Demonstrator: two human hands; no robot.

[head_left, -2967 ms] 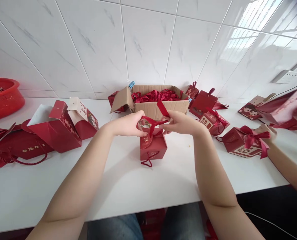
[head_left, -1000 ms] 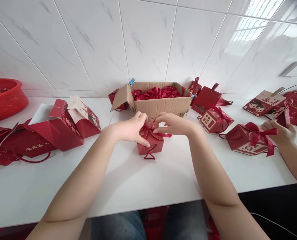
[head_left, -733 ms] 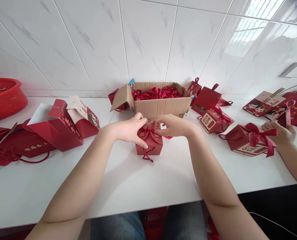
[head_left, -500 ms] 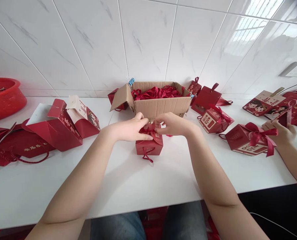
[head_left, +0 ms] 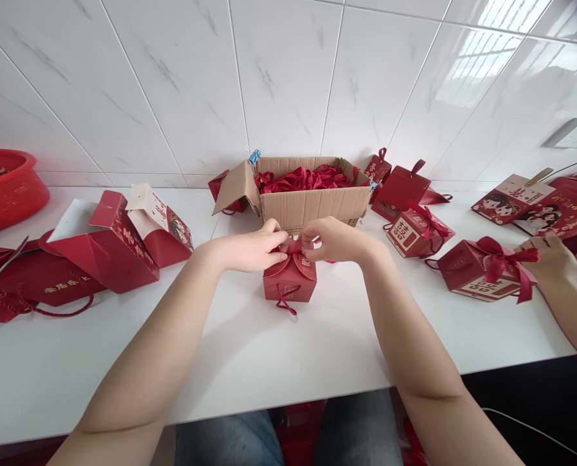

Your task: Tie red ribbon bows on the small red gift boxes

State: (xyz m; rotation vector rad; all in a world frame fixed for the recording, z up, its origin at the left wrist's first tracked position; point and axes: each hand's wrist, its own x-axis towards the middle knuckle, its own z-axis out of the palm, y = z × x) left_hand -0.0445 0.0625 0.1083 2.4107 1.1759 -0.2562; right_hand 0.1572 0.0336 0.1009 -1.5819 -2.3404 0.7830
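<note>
A small red gift box [head_left: 290, 285] stands on the white table in front of me, a twisted red cord handle [head_left: 283, 299] hanging down its near side. Across its top lies a red ribbon [head_left: 295, 249], partly covered by my fingers. My left hand [head_left: 254, 247] pinches the ribbon from the left, thumb and fingers together. From the right, my right hand [head_left: 334, 241] pinches the ribbon too, its fingertips close to the other hand's. The ribbon's exact shape between the fingers is hard to make out.
Behind the gift box stands a cardboard carton [head_left: 312, 207] full of red ribbons. Folded red boxes [head_left: 108, 246] and a red plastic basket [head_left: 10, 194] are on the left. Bow-tied boxes [head_left: 482, 268] sit on the right, beside another person's hand [head_left: 553, 259].
My left fingers have drawn back slightly from the box top, showing more of the ribbon and box front. The other person's hand has shifted, and a second hand shows at the right edge.
</note>
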